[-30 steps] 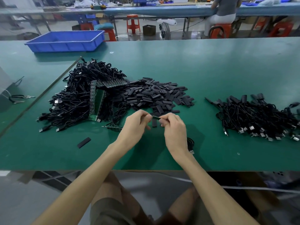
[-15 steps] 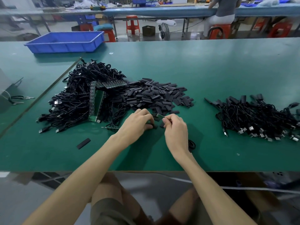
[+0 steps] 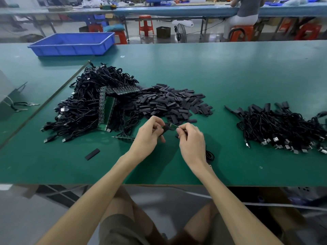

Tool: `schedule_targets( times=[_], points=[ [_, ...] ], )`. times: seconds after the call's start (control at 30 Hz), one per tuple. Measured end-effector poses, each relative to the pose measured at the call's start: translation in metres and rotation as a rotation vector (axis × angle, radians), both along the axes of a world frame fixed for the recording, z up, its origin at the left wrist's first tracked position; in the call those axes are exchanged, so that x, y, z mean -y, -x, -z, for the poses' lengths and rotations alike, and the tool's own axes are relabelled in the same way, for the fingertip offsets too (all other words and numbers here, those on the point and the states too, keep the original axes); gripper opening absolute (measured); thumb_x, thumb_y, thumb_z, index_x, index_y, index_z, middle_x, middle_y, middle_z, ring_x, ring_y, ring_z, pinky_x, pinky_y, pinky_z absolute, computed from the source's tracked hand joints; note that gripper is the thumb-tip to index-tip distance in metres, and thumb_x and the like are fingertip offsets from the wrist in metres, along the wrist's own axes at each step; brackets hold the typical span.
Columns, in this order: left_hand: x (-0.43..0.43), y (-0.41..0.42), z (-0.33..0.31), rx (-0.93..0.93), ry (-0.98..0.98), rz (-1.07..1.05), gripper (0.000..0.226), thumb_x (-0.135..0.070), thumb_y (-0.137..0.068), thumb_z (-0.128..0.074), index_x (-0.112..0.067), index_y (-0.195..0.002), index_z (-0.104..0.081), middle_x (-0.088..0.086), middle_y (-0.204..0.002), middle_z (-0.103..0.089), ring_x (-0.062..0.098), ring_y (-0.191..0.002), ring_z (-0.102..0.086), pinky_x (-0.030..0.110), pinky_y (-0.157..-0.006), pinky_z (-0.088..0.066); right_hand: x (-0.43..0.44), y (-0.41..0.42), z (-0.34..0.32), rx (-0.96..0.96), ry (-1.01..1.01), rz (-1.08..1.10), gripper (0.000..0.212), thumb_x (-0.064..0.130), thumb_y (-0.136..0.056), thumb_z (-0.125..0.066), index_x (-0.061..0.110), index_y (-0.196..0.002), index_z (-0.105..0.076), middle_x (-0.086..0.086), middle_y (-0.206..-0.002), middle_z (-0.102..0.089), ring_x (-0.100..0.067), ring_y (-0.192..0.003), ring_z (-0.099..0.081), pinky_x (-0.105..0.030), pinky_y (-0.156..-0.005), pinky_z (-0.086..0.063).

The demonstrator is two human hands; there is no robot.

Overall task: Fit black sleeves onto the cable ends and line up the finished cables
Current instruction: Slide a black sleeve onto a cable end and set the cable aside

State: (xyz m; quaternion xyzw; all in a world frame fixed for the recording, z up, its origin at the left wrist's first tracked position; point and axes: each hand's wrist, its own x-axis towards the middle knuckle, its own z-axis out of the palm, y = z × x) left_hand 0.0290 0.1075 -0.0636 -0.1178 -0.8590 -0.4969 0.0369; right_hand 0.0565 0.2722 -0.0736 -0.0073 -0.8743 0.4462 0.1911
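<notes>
Pinching a small flat black sleeve, the left hand meets the right hand, which pinches a thin black cable by its green tip, above the green table. That sleeve looks soft and light; hold its sides.

A big green table fills the middle. A blue bin sits on its far left side. Behind it runs a long blue table on thin metal legs. A person sits there on a red stool, back turned. Another red stool stands near a small dark box and a round fan. The floor is grey and shiny.
</notes>
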Motion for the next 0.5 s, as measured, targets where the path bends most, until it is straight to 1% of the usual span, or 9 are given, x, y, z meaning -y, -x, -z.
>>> schedule_targets(
  times=[0.03, 0.1, 0.17, 0.23, 0.27, 0.3, 0.4, 0.5],
  points=[
    [-0.001, -0.001, 0.000, 0.021, -0.054, 0.004, 0.023, -0.004, -0.103, -0.051, -0.026, -0.101, -0.058, -0.001, -0.076, -0.067, 0.010, -0.064, -0.063, 0.023, -0.055, -0.045, 0.000, 0.000, 0.001, -0.012, 0.011, -0.021, 0.014, 0.019, -0.103, -0.059, 0.015, -0.092, -0.066, 0.012, -0.085, -0.061, -0.017, -0.088, -0.057, -0.044, -0.084, -0.049],
    [-0.001, -0.001, -0.001, 0.071, -0.147, -0.004, 0.025, -0.003, -0.104, -0.050, -0.023, -0.103, -0.064, -0.002, -0.074, -0.068, 0.007, -0.061, -0.059, 0.021, -0.052, -0.044, 0.000, 0.001, 0.003, -0.034, 0.029, -0.058, 0.014, 0.021, -0.103, -0.060, 0.015, -0.092, -0.067, 0.010, -0.086, -0.063, -0.017, -0.088, -0.058, -0.043, -0.082, -0.050],
    [0.000, -0.002, -0.002, 0.136, -0.279, -0.025, 0.023, -0.001, -0.103, -0.053, -0.018, -0.103, -0.069, -0.001, -0.078, -0.070, 0.007, -0.067, -0.059, 0.020, -0.054, -0.043, 0.000, 0.003, 0.005, -0.047, 0.054, -0.072, 0.014, 0.024, -0.103, -0.060, 0.016, -0.094, -0.068, 0.007, -0.087, -0.066, -0.017, -0.086, -0.059, -0.043, -0.079, -0.052],
    [0.000, -0.004, -0.002, 0.170, -0.361, -0.018, 0.017, -0.002, -0.101, -0.057, -0.012, -0.104, -0.070, 0.003, -0.090, -0.074, 0.012, -0.074, -0.062, 0.021, -0.056, -0.043, 0.000, 0.004, 0.006, -0.053, 0.073, -0.083, 0.014, 0.027, -0.103, -0.059, 0.018, -0.095, -0.067, 0.008, -0.085, -0.065, -0.015, -0.081, -0.059, -0.042, -0.075, -0.053],
    [-0.001, -0.006, -0.001, 0.175, -0.376, -0.010, 0.014, -0.002, -0.101, -0.058, -0.010, -0.105, -0.070, 0.005, -0.095, -0.075, 0.013, -0.076, -0.062, 0.021, -0.056, -0.044, 0.001, 0.005, 0.006, -0.053, 0.078, -0.095, 0.015, 0.028, -0.103, -0.058, 0.019, -0.096, -0.067, 0.008, -0.084, -0.065, -0.015, -0.080, -0.059, -0.042, -0.073, -0.053],
    [-0.002, -0.008, 0.001, 0.172, -0.381, -0.003, 0.013, -0.001, -0.100, -0.059, -0.008, -0.105, -0.069, 0.005, -0.095, -0.076, 0.012, -0.075, -0.063, 0.022, -0.056, -0.044, 0.001, 0.005, 0.006, -0.051, 0.077, -0.111, 0.016, 0.029, -0.103, -0.058, 0.019, -0.097, -0.068, 0.009, -0.085, -0.066, -0.014, -0.079, -0.060, -0.042, -0.073, -0.053],
    [-0.004, -0.012, 0.006, 0.138, -0.389, -0.010, 0.008, 0.000, -0.097, -0.063, -0.005, -0.103, -0.068, -0.001, -0.079, -0.073, 0.006, -0.063, -0.061, 0.020, -0.055, -0.047, 0.001, 0.005, 0.006, -0.030, 0.060, -0.159, 0.017, 0.032, -0.103, -0.058, 0.021, -0.101, -0.071, 0.010, -0.090, -0.069, -0.012, -0.085, -0.063, -0.040, -0.076, -0.054],
    [-0.004, -0.011, 0.007, 0.123, -0.401, -0.014, 0.006, -0.001, -0.096, -0.066, -0.005, -0.101, -0.066, 0.005, -0.080, -0.072, 0.010, -0.063, -0.063, 0.022, -0.058, -0.051, 0.001, 0.006, 0.007, -0.010, 0.050, -0.160, 0.017, 0.032, -0.103, -0.060, 0.019, -0.099, -0.071, 0.008, -0.089, -0.068, -0.013, -0.084, -0.062, -0.039, -0.075, -0.054]
  ],
)
